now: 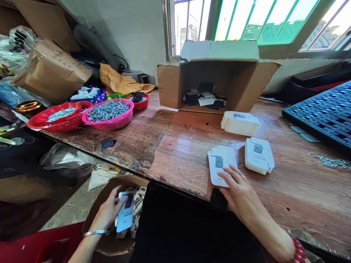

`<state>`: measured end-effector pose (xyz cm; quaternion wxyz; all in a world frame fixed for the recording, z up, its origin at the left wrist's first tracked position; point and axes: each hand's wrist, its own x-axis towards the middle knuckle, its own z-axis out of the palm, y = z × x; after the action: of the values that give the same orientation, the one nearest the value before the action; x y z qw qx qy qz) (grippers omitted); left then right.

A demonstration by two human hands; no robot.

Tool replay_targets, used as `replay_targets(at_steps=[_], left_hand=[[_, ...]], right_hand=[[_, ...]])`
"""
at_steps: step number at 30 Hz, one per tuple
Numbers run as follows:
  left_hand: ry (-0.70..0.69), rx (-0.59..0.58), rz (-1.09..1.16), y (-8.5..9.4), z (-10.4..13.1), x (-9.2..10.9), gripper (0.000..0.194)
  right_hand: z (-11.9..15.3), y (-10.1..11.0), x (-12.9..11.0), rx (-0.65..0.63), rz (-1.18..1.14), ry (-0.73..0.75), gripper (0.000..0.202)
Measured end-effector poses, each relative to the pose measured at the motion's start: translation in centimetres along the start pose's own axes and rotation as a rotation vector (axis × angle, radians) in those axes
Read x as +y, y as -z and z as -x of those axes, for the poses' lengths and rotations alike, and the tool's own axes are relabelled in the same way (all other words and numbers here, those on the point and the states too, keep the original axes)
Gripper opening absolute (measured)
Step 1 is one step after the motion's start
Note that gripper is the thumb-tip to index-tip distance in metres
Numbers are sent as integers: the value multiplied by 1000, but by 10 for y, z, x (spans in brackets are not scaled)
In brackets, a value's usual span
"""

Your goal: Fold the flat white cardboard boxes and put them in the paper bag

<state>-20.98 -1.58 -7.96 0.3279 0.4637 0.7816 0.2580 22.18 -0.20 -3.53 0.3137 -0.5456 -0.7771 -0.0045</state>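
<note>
- Clock's centered on your view, btw. At 9 you've got a red basket [59, 128] with small shiny parts in it.
- Just past 9, right beside it, there's a pink basket [109, 126] heaped with small metal pieces [108, 109].
- Between 7 and 8 is your left hand [106, 212], thumb on top, clamped on a white box [125, 221] with a grey device printed on it.
- That box is right over a cardboard carton [115, 249] full of jumbled small boxes [138, 204].
- Between 1 and 2, an open cardboard box [251, 84] faces you on the table [181, 157], with black and white flat pieces [210, 100] inside.
- At 4 a printed white carton [215, 171] lies flat near the table edge, your right hand [242, 191] on its near right side. Your fingers are spread with the tips on top; can't tell if the thumb's pinching it.
- At 3 sits a white stack [240, 126], and a second stack [257, 159] is a bit past 3, closer to you.
- Far out near 3, a blue rack [323, 106] tilts up.
</note>
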Motion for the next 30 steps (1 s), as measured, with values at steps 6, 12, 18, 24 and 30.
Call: replay_targets(at_steps=[6, 12, 18, 24, 30], left_hand=[[-118, -155, 180, -26, 17, 46, 42], [71, -785, 949, -77, 66, 134, 51], [203, -963, 1297, -112, 86, 154, 72], [108, -974, 1178, -100, 94, 140, 64], [103, -1129, 1175, -91, 97, 130, 53]], right_hand=[[6, 1, 12, -35, 99, 22, 30], [4, 7, -35, 258, 3, 121, 39], [22, -3, -89, 119, -300, 409, 50], [9, -12, -94, 86, -473, 97, 34], [-19, -5, -90, -209, -564, -164, 38]])
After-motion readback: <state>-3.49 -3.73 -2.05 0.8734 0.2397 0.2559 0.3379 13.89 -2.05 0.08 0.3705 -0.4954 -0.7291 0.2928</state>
